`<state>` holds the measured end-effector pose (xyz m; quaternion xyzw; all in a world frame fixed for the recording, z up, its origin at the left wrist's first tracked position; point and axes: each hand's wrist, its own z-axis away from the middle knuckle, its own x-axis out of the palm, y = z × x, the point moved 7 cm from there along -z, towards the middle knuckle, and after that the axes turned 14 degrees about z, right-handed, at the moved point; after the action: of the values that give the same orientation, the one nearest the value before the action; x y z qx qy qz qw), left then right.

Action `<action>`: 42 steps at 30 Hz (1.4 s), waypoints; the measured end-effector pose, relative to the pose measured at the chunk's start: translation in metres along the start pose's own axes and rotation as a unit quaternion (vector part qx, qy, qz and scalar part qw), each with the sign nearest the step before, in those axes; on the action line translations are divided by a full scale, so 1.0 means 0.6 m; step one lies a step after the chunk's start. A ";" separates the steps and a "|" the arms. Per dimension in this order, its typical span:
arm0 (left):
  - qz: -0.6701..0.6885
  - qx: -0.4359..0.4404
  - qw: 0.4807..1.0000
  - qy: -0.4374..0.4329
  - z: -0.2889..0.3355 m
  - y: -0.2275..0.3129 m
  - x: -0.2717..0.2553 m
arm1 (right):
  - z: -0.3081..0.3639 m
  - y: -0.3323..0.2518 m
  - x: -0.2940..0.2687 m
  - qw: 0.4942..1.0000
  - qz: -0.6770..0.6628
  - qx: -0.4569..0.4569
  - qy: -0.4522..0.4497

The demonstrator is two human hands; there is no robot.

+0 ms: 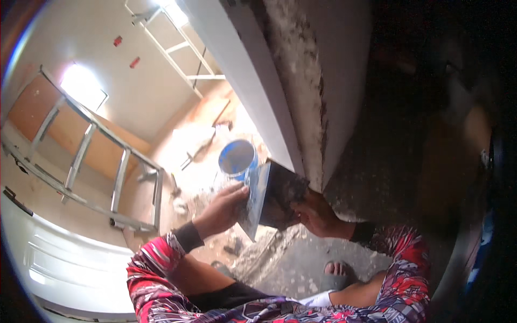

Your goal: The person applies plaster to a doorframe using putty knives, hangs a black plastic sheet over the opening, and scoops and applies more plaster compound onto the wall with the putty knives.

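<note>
From here, the left hand [221, 209] grips a pale plate [256, 202], the right hand [319, 213] a dark plate [281, 195], seemingly so each steadies the other. Beyond stands a blue bucket [223, 164], perhaps placed handily.

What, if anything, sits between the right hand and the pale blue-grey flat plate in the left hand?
The dark, flat, four-sided plate held by the right hand: it lies between that hand and the pale blue-grey flat plate. Nothing visible separates the left hand from the pale plate.
</note>
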<state>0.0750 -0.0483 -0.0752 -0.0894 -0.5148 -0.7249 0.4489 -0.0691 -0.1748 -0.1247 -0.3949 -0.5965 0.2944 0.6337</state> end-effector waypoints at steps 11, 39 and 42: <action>-0.260 0.509 0.816 0.084 0.079 0.223 0.061 | 0.058 -0.051 0.000 0.988 0.144 -0.020 -0.055; -0.850 0.354 0.232 0.313 0.232 0.427 0.572 | 0.052 -0.034 -0.039 0.998 -0.042 -0.002 -0.051; -0.889 0.347 -0.285 0.089 0.232 0.410 0.547 | 0.056 -0.038 -0.034 0.997 -0.048 -0.002 -0.060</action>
<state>0.0207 -0.1329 0.3460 -0.7033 0.1444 0.0216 0.6958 -0.1068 -0.1990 -0.1168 -0.3487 -0.6524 0.2853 0.6095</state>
